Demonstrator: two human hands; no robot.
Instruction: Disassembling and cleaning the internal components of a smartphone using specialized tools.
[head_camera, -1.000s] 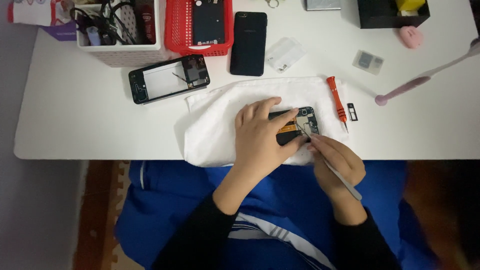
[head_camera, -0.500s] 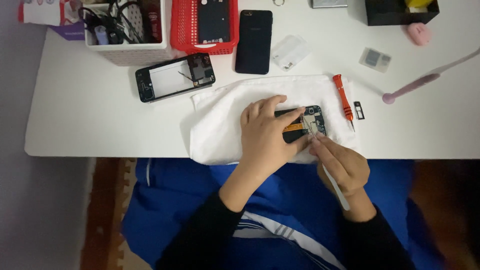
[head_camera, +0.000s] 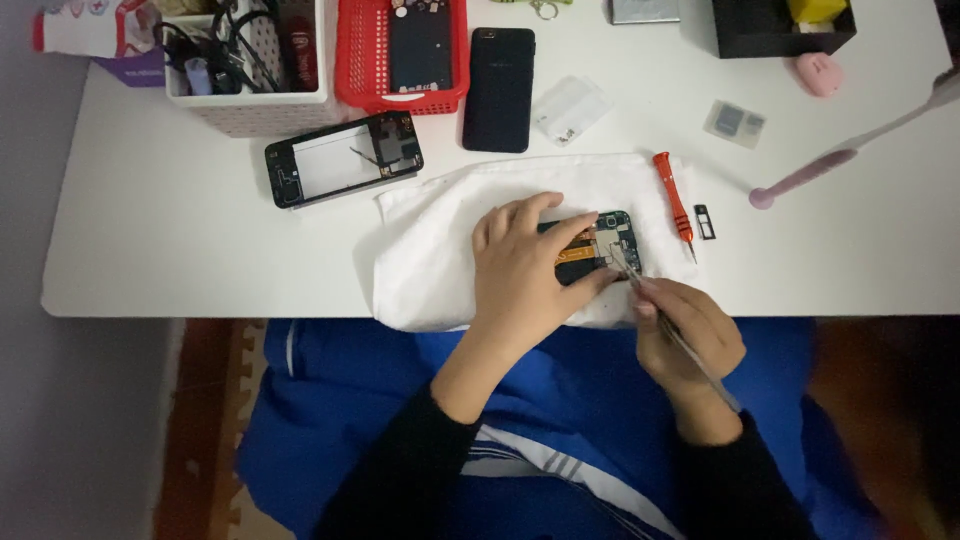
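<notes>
Under your palm lies the opened black phone body (head_camera: 600, 245), flat on the white cloth, back cover off, with its green circuit board, metal shields and an orange strip exposed. Most of its left part is hidden. Your thin metal tweezers (head_camera: 672, 330) slant down, their tips touching the board's right side.

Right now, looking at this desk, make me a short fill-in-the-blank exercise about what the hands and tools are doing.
1. The left hand presses the opened phone onto a white ____.
2. The right hand holds thin metal ____ whose tip touches the phone's inside.
3. The screwdriver lying right of the phone has an ____ handle.
4. The black phone lies right of the ____ basket.

Missing words: cloth; tweezers; orange; red
</notes>
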